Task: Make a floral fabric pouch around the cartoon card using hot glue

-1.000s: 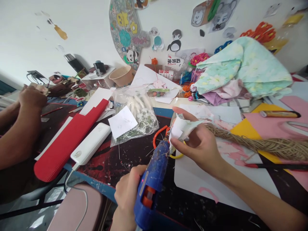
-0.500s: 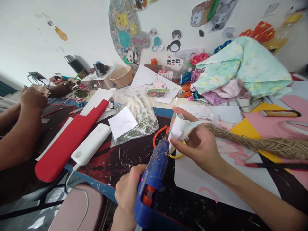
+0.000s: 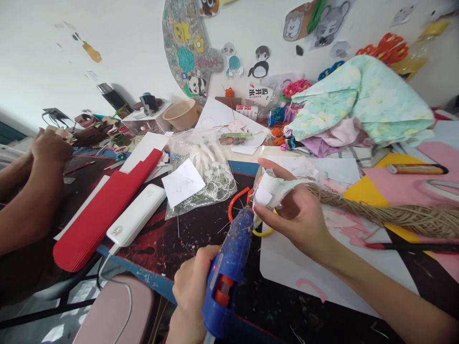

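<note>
My left hand is closed around the handle of a blue hot glue gun, which tilts upward with its nozzle at the lower left edge of a white piece. That piece, a crumpled white paper or fabric shape with a pale green tip, is pinched between the thumb and fingers of my right hand. Whether the nozzle touches it I cannot tell. Behind the nozzle lie scissors with an orange loop and a yellow loop, partly hidden by the piece and my right hand.
Left of the gun are a white power bank with a cable, a red folded fan-like strip and a clear plastic bag. Twine and white paper lie right. At far left are another person's hands.
The glue gun and my left hand have shifted very slightly right and down. My right hand holds the white piece in nearly the same place.
</note>
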